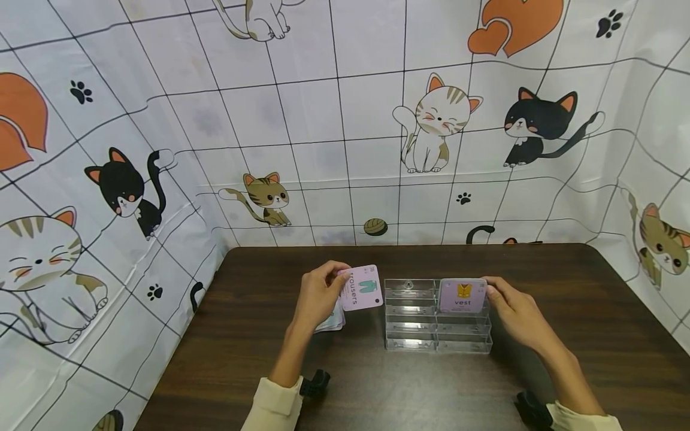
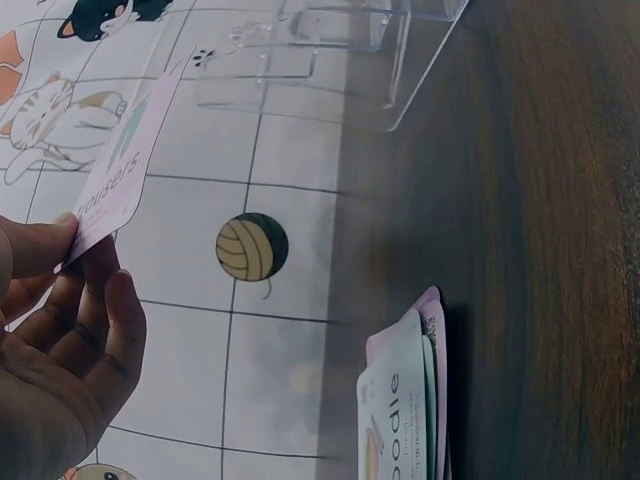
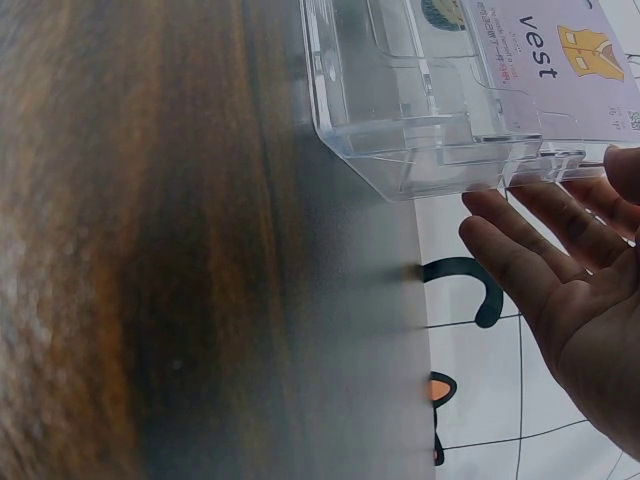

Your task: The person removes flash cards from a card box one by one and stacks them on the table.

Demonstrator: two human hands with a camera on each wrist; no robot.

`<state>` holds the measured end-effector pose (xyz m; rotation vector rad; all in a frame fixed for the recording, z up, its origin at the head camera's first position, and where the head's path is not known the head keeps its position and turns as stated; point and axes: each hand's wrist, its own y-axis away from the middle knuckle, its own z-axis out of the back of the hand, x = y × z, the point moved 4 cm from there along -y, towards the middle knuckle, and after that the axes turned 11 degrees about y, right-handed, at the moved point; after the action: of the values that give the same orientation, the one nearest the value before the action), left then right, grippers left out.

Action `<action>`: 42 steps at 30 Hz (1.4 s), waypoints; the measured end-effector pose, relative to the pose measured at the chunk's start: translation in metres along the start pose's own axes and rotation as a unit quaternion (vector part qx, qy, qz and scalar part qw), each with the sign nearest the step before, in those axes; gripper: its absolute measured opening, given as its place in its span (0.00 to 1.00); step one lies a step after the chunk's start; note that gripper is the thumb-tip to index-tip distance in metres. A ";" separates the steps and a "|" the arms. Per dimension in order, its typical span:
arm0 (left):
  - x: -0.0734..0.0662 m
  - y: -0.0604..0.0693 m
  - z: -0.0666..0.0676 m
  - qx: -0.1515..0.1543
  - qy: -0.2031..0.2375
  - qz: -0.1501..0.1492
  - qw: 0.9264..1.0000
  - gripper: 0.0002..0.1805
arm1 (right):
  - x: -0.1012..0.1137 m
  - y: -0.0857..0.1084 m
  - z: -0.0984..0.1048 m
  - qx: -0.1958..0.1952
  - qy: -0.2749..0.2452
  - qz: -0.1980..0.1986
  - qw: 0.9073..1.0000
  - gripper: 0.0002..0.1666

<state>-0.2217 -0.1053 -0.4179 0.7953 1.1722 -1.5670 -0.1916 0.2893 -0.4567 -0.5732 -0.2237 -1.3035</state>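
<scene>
My left hand [image 1: 318,294] pinches a pink card [image 1: 366,288] printed "trousers" between thumb and fingers, held up left of a clear tiered card holder [image 1: 409,345]. In the left wrist view this card [image 2: 130,165] slants upward. A purple card [image 1: 462,295] printed "vest" stands in the holder's upper right. My right hand [image 1: 514,311] is at that side, its fingertips against the holder's edge and its thumb by the card. From the right wrist, the fingers [image 3: 545,225] look extended, while the thumb is partly cut off.
A small stack of cards [image 1: 331,320] lies on the dark wooden table [image 1: 242,359], below and behind my left hand. The holder's other tiers show no cards. A white cat-print cloth [image 1: 366,161] hangs behind and beside the table.
</scene>
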 end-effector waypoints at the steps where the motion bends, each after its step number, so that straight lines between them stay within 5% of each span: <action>1: 0.000 0.000 0.001 -0.001 0.000 0.001 1.000 0.06 | 0.000 0.000 0.000 0.003 -0.001 -0.001 1.000 0.19; 42: 0.019 0.008 0.035 -0.020 -0.024 0.017 0.999 0.06 | -0.002 0.002 -0.002 0.015 -0.012 -0.012 1.000 0.20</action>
<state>-0.2182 -0.1452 -0.4260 0.7446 1.1466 -1.5208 -0.1908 0.2901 -0.4602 -0.5613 -0.2703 -1.3142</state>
